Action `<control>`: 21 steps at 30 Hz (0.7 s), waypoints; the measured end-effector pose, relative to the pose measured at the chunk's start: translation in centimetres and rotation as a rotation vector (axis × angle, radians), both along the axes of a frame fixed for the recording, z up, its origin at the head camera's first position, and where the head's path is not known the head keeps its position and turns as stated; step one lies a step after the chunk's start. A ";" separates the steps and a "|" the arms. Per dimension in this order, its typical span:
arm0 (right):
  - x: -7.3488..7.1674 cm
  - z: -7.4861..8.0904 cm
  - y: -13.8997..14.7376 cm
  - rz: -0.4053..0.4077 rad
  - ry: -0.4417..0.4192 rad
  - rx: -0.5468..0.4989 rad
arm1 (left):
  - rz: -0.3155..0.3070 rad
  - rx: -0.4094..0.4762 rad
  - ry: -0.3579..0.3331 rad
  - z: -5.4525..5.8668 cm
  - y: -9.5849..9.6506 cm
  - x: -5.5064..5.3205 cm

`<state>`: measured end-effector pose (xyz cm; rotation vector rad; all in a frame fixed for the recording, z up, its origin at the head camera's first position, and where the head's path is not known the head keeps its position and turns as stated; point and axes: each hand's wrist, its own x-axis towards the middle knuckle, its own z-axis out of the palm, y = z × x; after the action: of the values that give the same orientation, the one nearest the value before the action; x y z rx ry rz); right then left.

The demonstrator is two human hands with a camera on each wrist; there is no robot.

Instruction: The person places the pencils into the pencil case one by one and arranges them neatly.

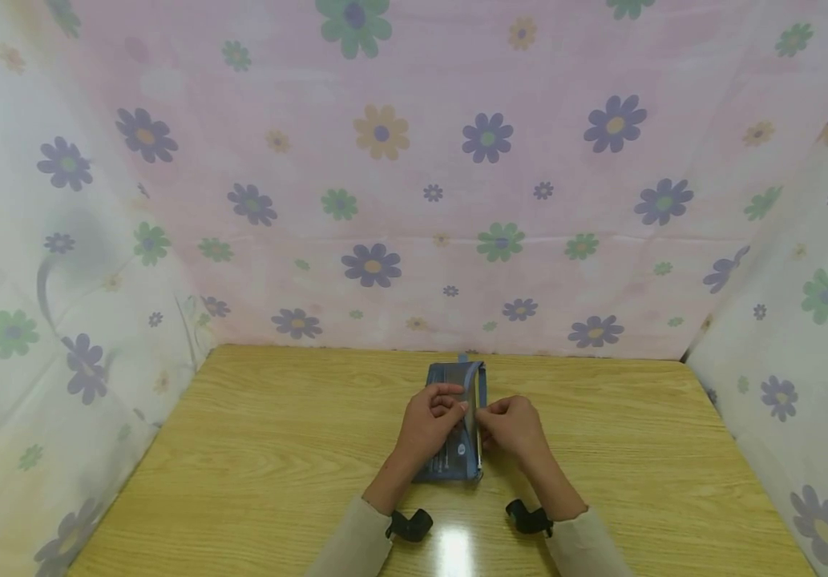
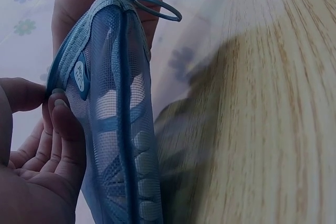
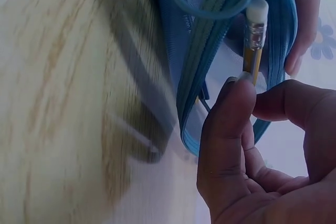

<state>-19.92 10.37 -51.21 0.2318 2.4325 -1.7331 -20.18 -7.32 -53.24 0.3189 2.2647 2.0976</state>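
Note:
A blue mesh zip pencil case (image 1: 457,463) lies on the table in the head view, its zipped side gaping open. My left hand (image 1: 428,423) pinches the zipper edge between thumb and fingers, as the left wrist view shows beside the oval label (image 2: 80,77). Between thumb and forefinger, my right hand (image 1: 518,429) grips a yellow pencil (image 3: 252,61) with a white eraser (image 3: 257,11) and metal band. This pencil stands in the case's opening, eraser end up in the right wrist view, its lower part hidden by the fingers. A blue zipper ring (image 2: 170,13) hangs at the case's end.
The wood-grain table (image 1: 276,449) extends to both sides of the case. A flowered cloth (image 1: 428,216) hangs behind it and along both sides. Black wrist devices (image 1: 411,526) sit at the cuffs of light sleeves (image 1: 356,541).

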 end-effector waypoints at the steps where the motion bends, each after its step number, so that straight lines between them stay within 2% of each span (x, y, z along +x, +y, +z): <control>1: 0.0 0.0 0.0 0.000 0.001 -0.006 | -0.003 0.002 0.001 0.0 0.0 0.0; 10: 0.2 0.1 -0.4 0.002 0.001 -0.035 | -0.013 -0.003 0.001 -0.1 -0.1 -0.1; 21: 0.2 0.0 -0.3 0.015 0.024 0.029 | -0.024 -0.017 0.020 -0.2 -0.2 -0.1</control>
<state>-19.75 10.09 -51.24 0.1966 2.4713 -1.7049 -20.29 -7.48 -53.41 0.3663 2.2766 2.0724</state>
